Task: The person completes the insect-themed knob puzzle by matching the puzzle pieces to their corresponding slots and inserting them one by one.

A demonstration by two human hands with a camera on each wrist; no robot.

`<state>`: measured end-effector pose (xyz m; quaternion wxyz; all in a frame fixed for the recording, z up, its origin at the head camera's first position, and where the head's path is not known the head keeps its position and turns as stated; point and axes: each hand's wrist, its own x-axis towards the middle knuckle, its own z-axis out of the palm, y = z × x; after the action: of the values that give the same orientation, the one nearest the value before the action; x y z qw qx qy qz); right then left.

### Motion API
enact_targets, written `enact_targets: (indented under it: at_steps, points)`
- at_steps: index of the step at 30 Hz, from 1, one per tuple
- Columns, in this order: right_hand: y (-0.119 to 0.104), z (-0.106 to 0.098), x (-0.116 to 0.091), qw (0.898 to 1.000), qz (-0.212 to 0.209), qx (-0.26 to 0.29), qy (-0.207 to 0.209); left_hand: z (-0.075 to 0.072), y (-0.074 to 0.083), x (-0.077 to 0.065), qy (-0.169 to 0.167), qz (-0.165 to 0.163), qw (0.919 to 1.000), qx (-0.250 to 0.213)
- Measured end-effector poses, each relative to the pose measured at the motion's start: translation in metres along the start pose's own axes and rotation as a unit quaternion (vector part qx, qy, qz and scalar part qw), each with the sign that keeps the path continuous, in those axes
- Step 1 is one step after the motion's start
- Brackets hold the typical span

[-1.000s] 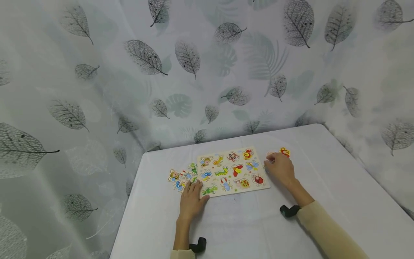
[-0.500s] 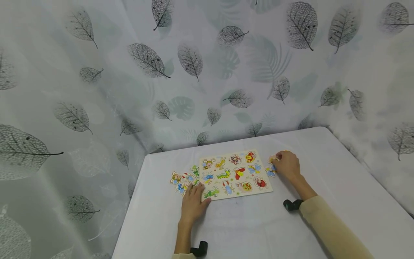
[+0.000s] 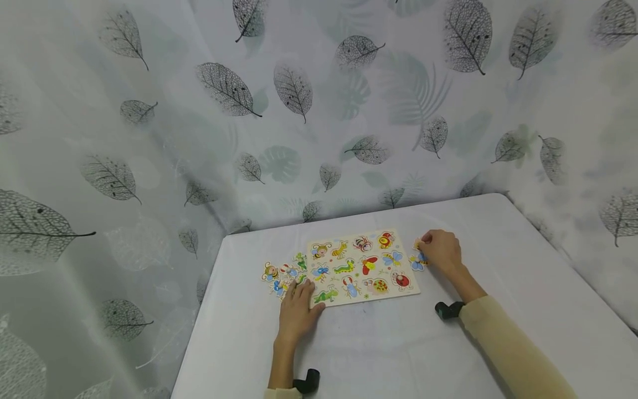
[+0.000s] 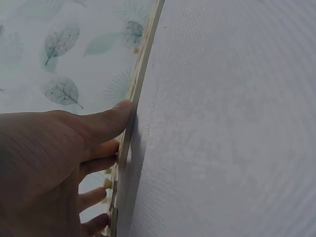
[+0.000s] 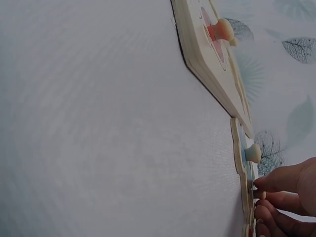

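A wooden knob puzzle board [image 3: 354, 269] with colourful insect pictures lies on the white table. My left hand [image 3: 297, 313] rests at its lower left corner, fingers loosely extended and the thumb against the board's edge [image 4: 139, 79] in the left wrist view. Right of the board, my right hand [image 3: 442, 252] pinches the small knob [image 5: 260, 194] of a puzzle piece between thumb and fingers. Most of that piece is hidden by the hand. Beside it lies a puzzle piece with blue wings [image 3: 417, 262], its own knob [image 5: 253, 153] standing free in the right wrist view.
Several loose insect pieces, among them a bee [image 3: 269, 272], lie left of the board beside my left hand. Leaf-patterned curtains [image 3: 324, 111] hang behind the table [image 3: 369, 349]. Each wrist carries a black device [image 3: 448, 310].
My right hand has shifted away from the board to the right, uncovering the blue-winged piece and covering the red one. Over the last half second it holds nearly still. The left hand stays put.
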<state>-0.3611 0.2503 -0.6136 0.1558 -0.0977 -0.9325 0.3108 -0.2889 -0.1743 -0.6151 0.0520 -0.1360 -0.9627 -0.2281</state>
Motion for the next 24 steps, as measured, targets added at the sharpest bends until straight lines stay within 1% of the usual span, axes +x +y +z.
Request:
enact_targets:
  at_steps: [10,16,24]
  points:
    - [-0.002,-0.001,0.002,1.000,-0.018,0.012,0.017,-0.002,0.000,0.001,-0.001,0.001,1.0000,0.002]
    - [-0.007,-0.006,-0.003,0.999,-0.023,0.022,0.012,-0.003,0.001,0.002,-0.003,0.001,1.0000,0.004]
    - [-0.015,-0.005,-0.011,0.999,-0.031,0.038,0.009,-0.002,0.000,0.001,-0.010,-0.002,0.9999,0.001]
